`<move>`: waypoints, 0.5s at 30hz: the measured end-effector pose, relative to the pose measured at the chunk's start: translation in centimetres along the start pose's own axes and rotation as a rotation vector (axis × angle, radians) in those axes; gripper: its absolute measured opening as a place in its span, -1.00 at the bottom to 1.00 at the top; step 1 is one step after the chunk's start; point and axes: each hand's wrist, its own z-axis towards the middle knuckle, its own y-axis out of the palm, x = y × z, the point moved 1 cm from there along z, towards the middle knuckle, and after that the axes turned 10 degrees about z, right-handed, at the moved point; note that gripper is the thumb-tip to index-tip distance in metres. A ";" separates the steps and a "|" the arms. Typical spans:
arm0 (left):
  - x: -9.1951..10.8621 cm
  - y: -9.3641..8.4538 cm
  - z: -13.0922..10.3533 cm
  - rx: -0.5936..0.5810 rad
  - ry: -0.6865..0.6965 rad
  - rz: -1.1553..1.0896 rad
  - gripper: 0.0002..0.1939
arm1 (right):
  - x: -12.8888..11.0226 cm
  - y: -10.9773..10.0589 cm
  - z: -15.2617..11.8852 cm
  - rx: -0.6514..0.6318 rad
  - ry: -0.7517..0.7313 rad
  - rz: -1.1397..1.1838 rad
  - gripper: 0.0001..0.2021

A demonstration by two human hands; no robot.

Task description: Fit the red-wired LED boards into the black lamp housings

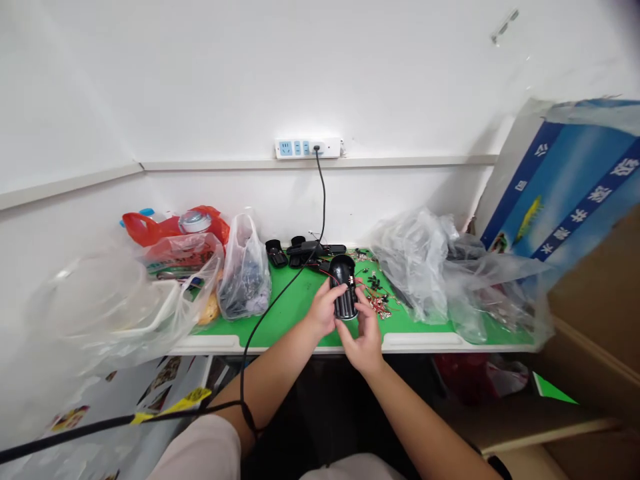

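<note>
Between my two hands, over the front part of the green mat (285,300), is a black rounded plastic housing (344,293). Its hollow side faces up, and thin red wires run at its upper part. My left hand (325,308) grips its left side, with fingers at the edge. On the right side my right hand (364,333) holds it, thumb near the lower end. Small red-wired parts (380,306) and little black pieces (374,283) lie scattered just right of the housing. More black housings (276,253) sit behind, beside a black handle-shaped tool (320,249).
Clear plastic bags (420,260) lie on the right, before a blue printed box (575,180). A filled bag (245,273) and a red bag (175,230) stand left. From the wall power strip (307,148), a black cable (280,293) crosses the mat and my left arm.
</note>
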 end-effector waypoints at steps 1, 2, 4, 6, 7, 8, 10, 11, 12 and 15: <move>0.0 -0.4 0.8 -0.007 0.002 0.021 -0.60 | 0.3 -0.6 0.4 -0.032 0.014 -0.034 -0.64; -0.2 -0.9 1.7 -0.004 -0.001 0.057 -0.56 | 0.6 -1.3 0.8 -0.055 0.041 -0.063 -0.68; -0.9 -2.1 3.1 0.019 -0.003 0.168 -0.47 | 1.1 -2.2 2.0 -0.086 0.138 -0.089 -0.76; -1.8 -3.4 4.1 0.066 0.041 0.314 -0.40 | 1.7 -2.3 3.4 -0.138 0.257 -0.089 -0.75; -2.3 -4.0 4.4 0.083 0.079 0.391 -0.38 | 1.9 -2.1 4.3 -0.184 0.303 -0.095 -0.73; -2.8 -4.5 4.6 0.089 0.124 0.469 -0.37 | 2.2 -1.8 5.1 -0.234 0.331 -0.113 -0.72; -3.5 -5.3 4.7 0.068 0.216 0.603 -0.36 | 2.8 -0.9 6.8 -0.324 0.363 -0.156 -0.72; -3.7 -5.6 4.6 0.045 0.254 0.655 -0.36 | 3.1 -0.4 7.5 -0.356 0.376 -0.165 -0.73; -3.8 -5.8 4.6 0.023 0.283 0.698 -0.37 | 3.4 0.1 8.0 -0.382 0.390 -0.159 -0.74; -3.6 -6.2 4.4 -0.006 0.316 0.763 -0.41 | 4.0 0.9 8.4 -0.369 0.433 -0.089 -0.75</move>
